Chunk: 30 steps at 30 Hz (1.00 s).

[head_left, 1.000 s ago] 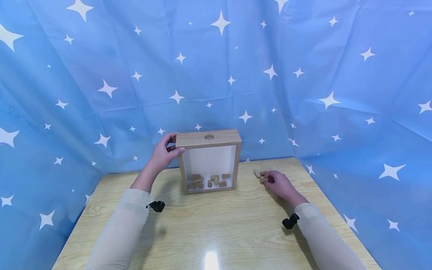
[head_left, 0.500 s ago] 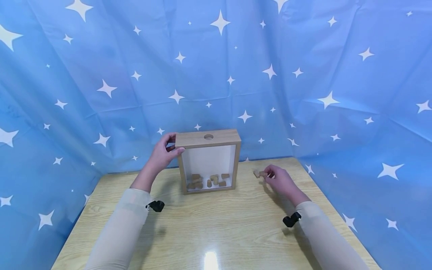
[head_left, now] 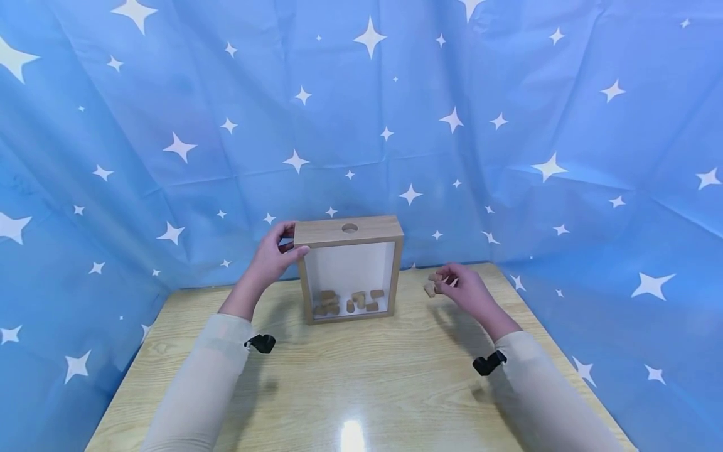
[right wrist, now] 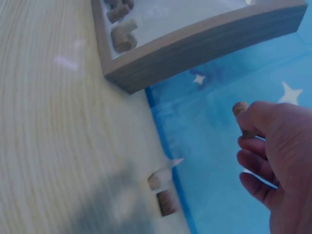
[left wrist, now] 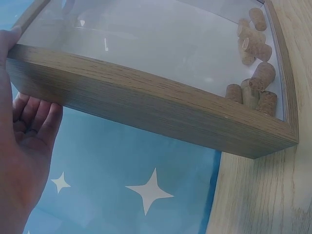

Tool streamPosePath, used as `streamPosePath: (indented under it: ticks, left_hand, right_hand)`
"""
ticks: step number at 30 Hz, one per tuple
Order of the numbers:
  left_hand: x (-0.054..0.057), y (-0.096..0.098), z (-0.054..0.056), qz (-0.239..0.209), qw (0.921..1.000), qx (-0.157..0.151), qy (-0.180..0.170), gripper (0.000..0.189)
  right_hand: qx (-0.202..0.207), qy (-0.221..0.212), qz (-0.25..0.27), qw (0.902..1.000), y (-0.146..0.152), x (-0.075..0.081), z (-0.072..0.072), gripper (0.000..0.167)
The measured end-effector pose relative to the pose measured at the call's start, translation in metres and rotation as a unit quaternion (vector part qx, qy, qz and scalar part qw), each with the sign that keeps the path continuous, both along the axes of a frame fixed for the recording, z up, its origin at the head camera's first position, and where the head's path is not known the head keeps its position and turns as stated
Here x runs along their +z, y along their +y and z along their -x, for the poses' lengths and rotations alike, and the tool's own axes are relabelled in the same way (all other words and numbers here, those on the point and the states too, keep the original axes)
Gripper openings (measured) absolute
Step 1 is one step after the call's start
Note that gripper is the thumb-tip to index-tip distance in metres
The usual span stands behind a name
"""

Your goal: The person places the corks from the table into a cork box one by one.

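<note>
A wooden shadow box (head_left: 399,270) with a clear front stands upright on the table, a round hole in its top. Several corks (head_left: 360,299) lie along its bottom inside. My left hand (head_left: 270,257) grips its upper left corner, thumb on the front and fingers behind, as the left wrist view (left wrist: 29,136) also shows. To the right of the box, my right hand (head_left: 465,290) pinches a cork (right wrist: 240,109) between thumb and fingers, raised over the table. Below it, two loose corks (right wrist: 166,203) lie near the table's back edge in the right wrist view.
The light wood table (head_left: 339,370) ends at the back against a blue cloth (head_left: 350,125) with white stars. More of this cloth hangs along both sides. A bright light reflection (head_left: 353,433) shows at the table's front.
My right hand has picked up a cork from the small group and lifted it, moving up and slightly back. The left hand and the box have stayed in place.
</note>
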<state>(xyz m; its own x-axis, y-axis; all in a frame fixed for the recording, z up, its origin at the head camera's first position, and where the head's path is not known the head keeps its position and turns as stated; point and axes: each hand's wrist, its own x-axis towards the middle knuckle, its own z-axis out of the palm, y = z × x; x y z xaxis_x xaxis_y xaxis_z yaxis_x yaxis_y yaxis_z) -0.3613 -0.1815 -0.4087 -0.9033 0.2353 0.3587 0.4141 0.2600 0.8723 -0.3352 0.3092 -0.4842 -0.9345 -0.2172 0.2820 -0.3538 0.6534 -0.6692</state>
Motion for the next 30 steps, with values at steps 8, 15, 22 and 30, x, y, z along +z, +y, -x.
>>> streamPosePath:
  ticks: [8, 15, 22, 30]
  left_hand:
    - [0.001, 0.001, -0.001, -0.001, 1.0000, -0.001, 0.000, 0.067]
    - [0.001, 0.000, 0.000, 0.000, 1.0000, -0.002, -0.003, 0.068]
    - [0.000, 0.000, -0.001, 0.001, 1.0000, -0.001, -0.002, 0.068]
    - [-0.001, 0.000, 0.000, 0.001, 1.0000, -0.002, -0.006, 0.068]
  right_hand:
    - [-0.003, 0.011, 0.012, 0.9999, -0.014, 0.023, -0.005, 0.022]
    - [0.008, 0.045, 0.010, 0.9989, -0.025, 0.043, -0.008, 0.022]
    - [0.019, 0.067, 0.016, 0.9974, -0.033, 0.063, -0.008, 0.019]
    - [0.030, 0.095, 0.035, 0.9944, -0.037, 0.083, -0.007, 0.021]
